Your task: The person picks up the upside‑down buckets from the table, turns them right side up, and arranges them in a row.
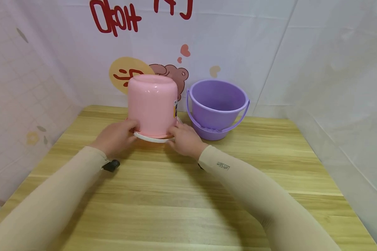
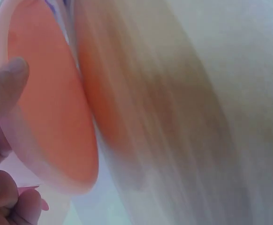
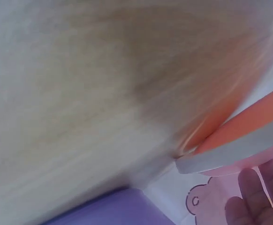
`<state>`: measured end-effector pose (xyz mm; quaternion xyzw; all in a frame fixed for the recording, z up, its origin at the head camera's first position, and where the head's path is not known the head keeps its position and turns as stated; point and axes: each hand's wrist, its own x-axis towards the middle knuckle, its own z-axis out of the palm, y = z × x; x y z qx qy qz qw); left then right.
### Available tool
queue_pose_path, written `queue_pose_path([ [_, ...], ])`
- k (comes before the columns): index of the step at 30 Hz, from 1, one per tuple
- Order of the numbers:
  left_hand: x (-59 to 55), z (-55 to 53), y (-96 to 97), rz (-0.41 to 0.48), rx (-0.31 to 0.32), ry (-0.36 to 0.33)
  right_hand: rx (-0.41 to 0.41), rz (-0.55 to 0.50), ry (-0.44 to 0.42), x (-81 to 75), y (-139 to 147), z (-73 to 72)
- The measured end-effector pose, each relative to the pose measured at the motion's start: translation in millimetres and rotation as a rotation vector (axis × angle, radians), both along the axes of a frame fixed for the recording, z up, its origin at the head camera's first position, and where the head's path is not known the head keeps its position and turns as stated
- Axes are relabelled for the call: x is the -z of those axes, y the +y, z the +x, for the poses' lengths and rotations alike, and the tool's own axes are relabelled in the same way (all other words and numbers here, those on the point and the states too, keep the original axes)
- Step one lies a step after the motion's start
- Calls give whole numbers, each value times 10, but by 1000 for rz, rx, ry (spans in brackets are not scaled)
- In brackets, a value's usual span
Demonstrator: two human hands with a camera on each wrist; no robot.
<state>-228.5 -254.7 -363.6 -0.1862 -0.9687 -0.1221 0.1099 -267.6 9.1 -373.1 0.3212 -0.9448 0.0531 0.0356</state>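
Observation:
A pink bucket (image 1: 152, 104) is upside down near the back of the table, its base facing up and a small label on its right side. My left hand (image 1: 117, 136) grips the rim from the left; in the left wrist view the thumb (image 2: 14, 77) lies over the inner wall and the fingers curl outside. On the opposite side my right hand (image 1: 188, 139) holds the rim, with fingers (image 3: 254, 187) against the outer wall in the right wrist view. A white handle (image 1: 154, 140) hangs along the front rim. The near rim is raised off the tabletop.
Just right of the pink bucket stands an upright purple bucket (image 1: 212, 122), its handle lowered across the front. The wooden table (image 1: 163, 202) meets a white printed cloth (image 1: 238, 42) behind, with pale cloth walls on both sides.

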Motion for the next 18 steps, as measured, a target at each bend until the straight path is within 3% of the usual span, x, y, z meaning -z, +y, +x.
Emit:
queue_pose_path([
  [10, -153, 28, -79, 96, -10, -91, -43, -102, 87, -134, 23, 92],
  [18, -321, 95, -55, 194, -12, -124, -40, -186, 86, -304, 52, 134],
])
